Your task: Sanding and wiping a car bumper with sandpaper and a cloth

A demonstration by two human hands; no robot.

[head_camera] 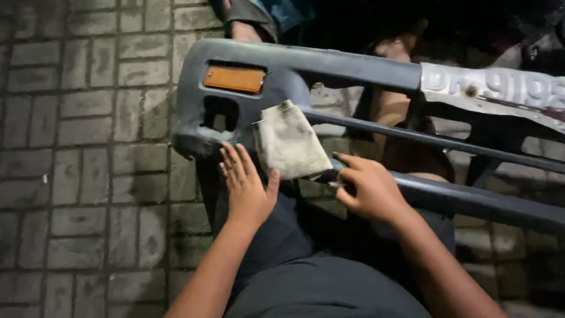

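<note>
A grey car bumper (pixel 306 68) with an orange reflector (pixel 234 79) lies across my lap above the brick pavement. A folded, dirty beige sheet, maybe sandpaper or cloth (pixel 289 141), rests against the bumper's bars. My left hand (pixel 246 185) lies flat with fingers apart at the bumper's lower left, its thumb touching the sheet's lower edge. My right hand (pixel 368 188) rests on the lower bar, its forefinger and thumb pinching toward the sheet's right corner; whether it grips the sheet is unclear.
Grey brick paving (pixel 88 147) fills the left side. A white number plate (pixel 500 85) is fixed to the bumper at the right. Another person's leg and sandalled foot (pixel 247 17) stand behind the bumper. My dark trousers (pixel 318 271) are below.
</note>
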